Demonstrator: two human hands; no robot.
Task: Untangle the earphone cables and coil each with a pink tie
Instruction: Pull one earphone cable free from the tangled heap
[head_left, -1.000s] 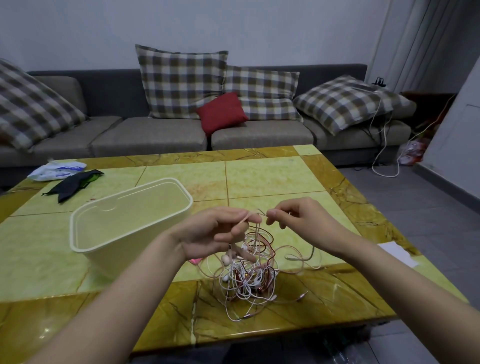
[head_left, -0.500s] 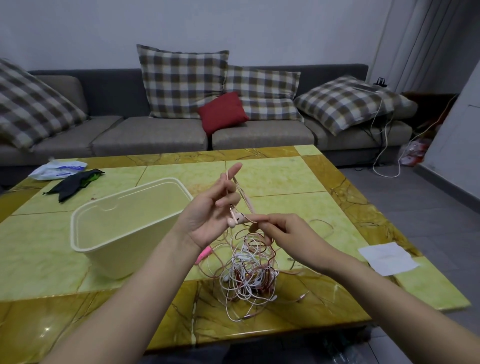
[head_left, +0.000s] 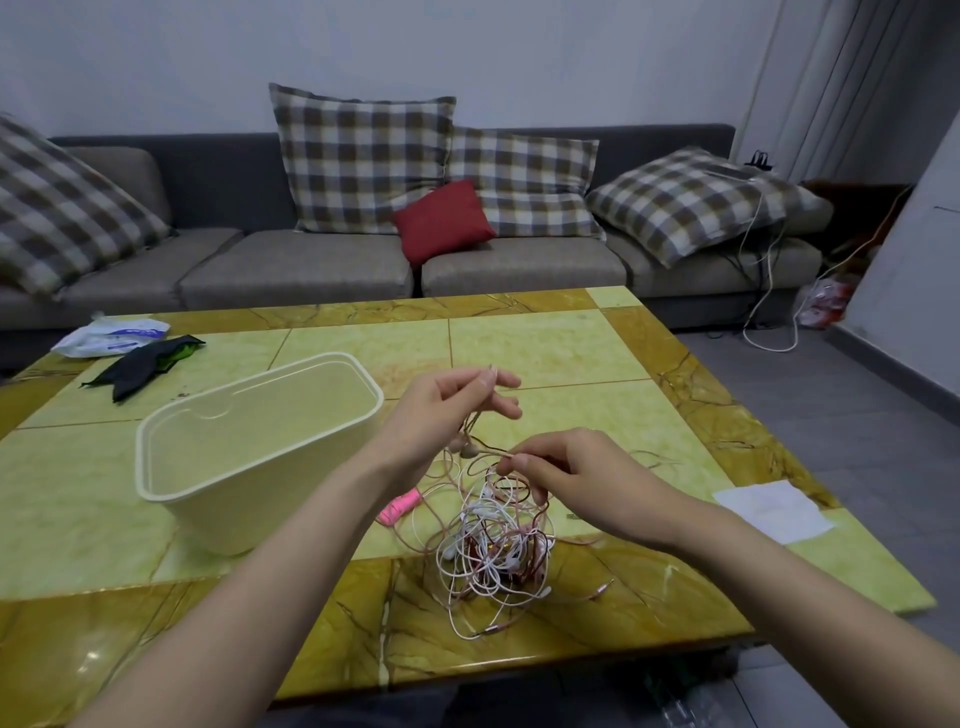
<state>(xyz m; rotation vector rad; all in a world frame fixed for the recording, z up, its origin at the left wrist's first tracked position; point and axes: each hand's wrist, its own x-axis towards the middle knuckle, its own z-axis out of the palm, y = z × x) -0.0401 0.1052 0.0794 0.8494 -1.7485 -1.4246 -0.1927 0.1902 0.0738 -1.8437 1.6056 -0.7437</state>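
Observation:
A tangled heap of white and rose-gold earphone cables (head_left: 493, 545) lies on the yellow table (head_left: 545, 348) near its front edge. My left hand (head_left: 447, 410) is raised above the heap and pinches a rose-gold cable between thumb and fingers, with two earbuds (head_left: 464, 447) hanging just below it. My right hand (head_left: 566, 475) sits lower, right of the earbuds, and pinches the same rose-gold strand where it leaves the heap. A pink tie (head_left: 399, 506) lies on the table left of the heap, partly hidden by my left forearm.
A cream plastic tub (head_left: 249, 447) stands left of my hands. A white paper sheet (head_left: 774, 509) lies near the table's right edge. A black cloth (head_left: 140, 364) and a white plastic bag (head_left: 109, 338) sit at the back left. A grey sofa with cushions runs behind the table.
My hands were level and close together above the heap. The left hand then rose with the cable and earbuds, while the right hand dropped toward the heap and keeps its pinch.

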